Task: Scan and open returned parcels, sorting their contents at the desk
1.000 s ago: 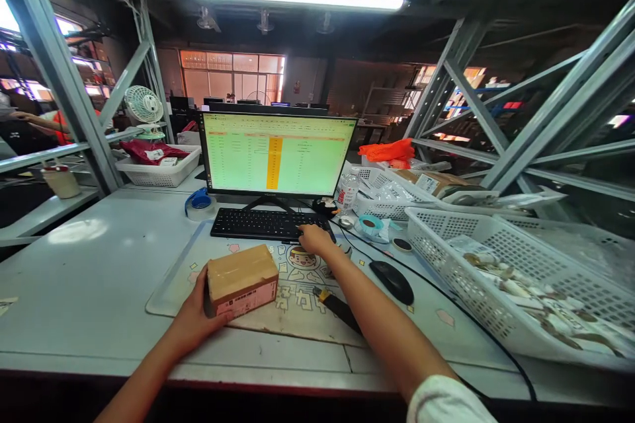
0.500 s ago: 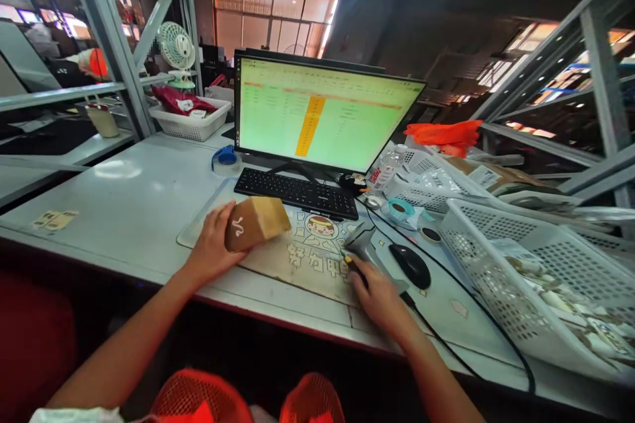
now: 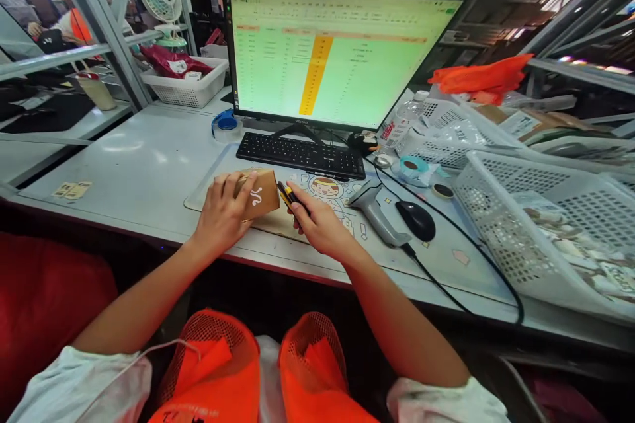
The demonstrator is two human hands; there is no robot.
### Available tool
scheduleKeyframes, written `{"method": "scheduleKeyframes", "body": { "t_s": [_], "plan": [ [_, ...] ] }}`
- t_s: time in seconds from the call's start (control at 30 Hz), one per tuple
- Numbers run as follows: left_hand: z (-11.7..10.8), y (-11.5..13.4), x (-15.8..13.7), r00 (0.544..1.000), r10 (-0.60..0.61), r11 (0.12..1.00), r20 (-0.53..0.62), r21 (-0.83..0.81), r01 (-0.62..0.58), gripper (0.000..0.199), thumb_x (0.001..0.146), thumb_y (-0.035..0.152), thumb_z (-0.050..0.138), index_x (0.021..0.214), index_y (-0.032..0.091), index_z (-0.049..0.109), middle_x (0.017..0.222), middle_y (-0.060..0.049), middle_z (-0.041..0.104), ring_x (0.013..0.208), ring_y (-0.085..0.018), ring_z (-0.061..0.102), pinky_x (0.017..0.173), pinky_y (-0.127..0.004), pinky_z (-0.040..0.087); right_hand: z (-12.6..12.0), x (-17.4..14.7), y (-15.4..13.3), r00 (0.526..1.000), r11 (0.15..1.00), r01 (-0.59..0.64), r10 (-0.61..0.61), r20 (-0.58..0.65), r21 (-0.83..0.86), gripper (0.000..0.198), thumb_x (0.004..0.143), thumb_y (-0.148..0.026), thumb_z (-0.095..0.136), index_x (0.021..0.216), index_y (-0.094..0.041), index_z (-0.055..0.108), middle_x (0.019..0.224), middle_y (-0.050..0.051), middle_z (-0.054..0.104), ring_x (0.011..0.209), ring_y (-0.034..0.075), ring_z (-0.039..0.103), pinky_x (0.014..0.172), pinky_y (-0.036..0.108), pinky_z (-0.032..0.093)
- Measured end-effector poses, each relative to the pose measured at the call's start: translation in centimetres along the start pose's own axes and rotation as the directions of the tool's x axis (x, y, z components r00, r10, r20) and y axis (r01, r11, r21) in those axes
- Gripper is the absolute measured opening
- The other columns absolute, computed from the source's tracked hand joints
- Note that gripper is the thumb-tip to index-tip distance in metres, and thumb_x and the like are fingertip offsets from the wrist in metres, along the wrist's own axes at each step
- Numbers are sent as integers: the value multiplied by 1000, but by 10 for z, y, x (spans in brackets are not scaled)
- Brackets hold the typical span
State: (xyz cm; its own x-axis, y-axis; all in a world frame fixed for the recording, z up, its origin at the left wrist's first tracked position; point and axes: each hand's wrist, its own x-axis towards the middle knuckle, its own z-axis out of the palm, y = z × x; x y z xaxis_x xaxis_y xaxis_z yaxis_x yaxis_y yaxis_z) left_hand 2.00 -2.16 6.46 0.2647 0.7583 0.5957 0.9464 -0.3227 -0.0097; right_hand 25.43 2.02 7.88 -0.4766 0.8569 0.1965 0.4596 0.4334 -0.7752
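Note:
My left hand [image 3: 223, 210] is closed around a small brown cardboard box [image 3: 265, 196] with a white squiggle mark on its side. In my right hand [image 3: 320, 221] is a black and yellow utility knife [image 3: 288, 193], its tip at the box's right edge. Whether the blade touches the cardboard I cannot tell. Both hands are above the front of a printed desk mat [image 3: 203, 195]. Right of my right hand a grey barcode scanner [image 3: 377, 215] lies on the mat, beside a black mouse [image 3: 415, 221].
A keyboard [image 3: 302, 155] and a monitor [image 3: 332, 59] stand behind the box. White perforated baskets [image 3: 501, 238] line the right side, one holding many small pale items. Rolls of tape [image 3: 414, 168] lie near them. The scanner's black cable [image 3: 441, 287] runs along the desk's front edge.
The knife in my right hand has come up from beside the scanner and moved left to the box. My left hand has turned the box. The camera view has tilted down.

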Motion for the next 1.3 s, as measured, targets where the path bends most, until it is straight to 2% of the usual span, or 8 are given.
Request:
{"method": "scheduleKeyframes", "body": {
  "t_s": [0.23, 0.53, 0.7, 0.8, 0.9, 0.97, 1.13, 1.3],
  "plan": [
    [5, 3, -3, 999, -5, 1000, -32, -12, 4, 85, 86, 23, 73, 163, 14, 38, 149, -22, 48, 136, -41, 42, 119, -56, 38, 14, -2, -9, 998, 977, 15, -29, -62, -215, 59, 105, -27, 37, 163, -17, 43, 141, 17, 66, 127, 30, 65, 109, 48, 51],
    [17, 11, -13, 995, -60, 994, -76, -101, 53, 81, 87, 19, 72, 163, 18, 42, 148, -22, 48, 138, -41, 41, 119, -58, 36, 21, -27, -23, 947, 812, -209, 306, 93, -544, 62, 107, -21, 30, 168, -10, 29, 136, 24, 67, 118, 38, 69, 102, 50, 53],
    [14, -17, -20, 928, -316, 932, -197, -246, 265, 87, 84, 37, 82, 159, 16, 44, 147, -22, 48, 139, -40, 44, 121, -57, 37, -5, -34, -16, 984, 887, -132, 170, 47, -442, 55, 106, -26, 40, 159, -14, 46, 136, 19, 69, 125, 35, 66, 107, 47, 51],
    [17, -47, -32, 867, -496, 743, -31, -533, 406, 109, 78, 54, 86, 165, 19, 31, 152, -20, 46, 143, -37, 48, 121, -54, 42, -35, -26, -1, 991, 961, -134, 124, -54, -242, 46, 104, -34, 50, 146, -18, 56, 109, 13, 75, 97, 28, 74, 89, 40, 58],
    [24, -65, -41, 887, -340, 585, 311, -669, 459, 118, 74, 55, 89, 166, 19, 25, 155, -20, 48, 145, -37, 49, 124, -53, 40, -58, -4, 19, 980, 980, -194, 195, 25, -43, 35, 102, -39, 56, 130, -18, 61, 86, 5, 71, 74, 20, 71, 71, 32, 58],
    [30, -66, -41, 862, -222, 522, 456, -690, 501, 120, 72, 51, 91, 166, 19, 24, 154, -19, 51, 144, -36, 51, 125, -53, 39, -63, 15, 31, 964, 968, -248, 241, 116, 50, 26, 100, -40, 60, 114, -19, 62, 82, 4, 70, 73, 19, 70, 66, 29, 57],
    [46, -58, -31, 865, -192, 348, 463, -792, 501, 122, 69, 48, 94, 163, 18, 21, 154, -19, 52, 144, -35, 52, 122, -50, 44, -49, 47, 40, 905, 900, -412, 385, 182, 141, 28, 102, -45, 59, 86, -22, 55, 59, -2, 59, 50, 14, 58, 47, 23, 48],
    [57, -64, -32, 873, -170, 367, 456, -793, 486, 121, 71, 48, 93, 163, 18, 19, 156, -20, 50, 146, -34, 50, 126, -51, 39, -38, 53, 28, 913, 909, -382, 344, 219, 165, 32, 102, -45, 61, 81, -22, 57, 55, -2, 58, 45, 12, 54, 42, 21, 45]
  ]
}}
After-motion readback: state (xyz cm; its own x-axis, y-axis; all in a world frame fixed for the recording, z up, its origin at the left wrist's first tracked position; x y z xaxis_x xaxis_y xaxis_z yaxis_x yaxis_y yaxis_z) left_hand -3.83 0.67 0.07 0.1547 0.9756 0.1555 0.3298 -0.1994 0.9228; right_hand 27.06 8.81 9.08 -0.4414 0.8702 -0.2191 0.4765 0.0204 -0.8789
